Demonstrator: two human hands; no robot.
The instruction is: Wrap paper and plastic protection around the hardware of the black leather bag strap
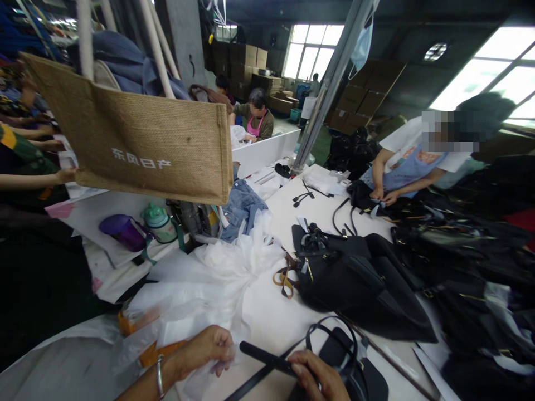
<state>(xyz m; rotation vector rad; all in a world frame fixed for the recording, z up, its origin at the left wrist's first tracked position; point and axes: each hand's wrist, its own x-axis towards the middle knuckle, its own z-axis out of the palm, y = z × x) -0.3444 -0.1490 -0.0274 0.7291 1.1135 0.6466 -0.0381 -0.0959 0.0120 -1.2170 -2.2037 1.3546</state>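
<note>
Right hand [318, 377] at bottom middle pinches long black flat strap [267, 359]; strap runs up-left toward loosely curled left hand [209, 348], touching white plastic bag [209, 289].

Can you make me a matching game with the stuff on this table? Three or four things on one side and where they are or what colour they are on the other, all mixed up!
Things:
1. jute bag
2. purple cup
3. black strap
4. jeans

Clues:
A. held in the right hand
B. blue, crumpled near the middle of the white table
C. hanging up high, brown with white letters
D. lying on its side beside the green-lidded bottle

Pairs: 1-C, 2-D, 3-A, 4-B

The left hand rests on the white plastic bags.
</note>
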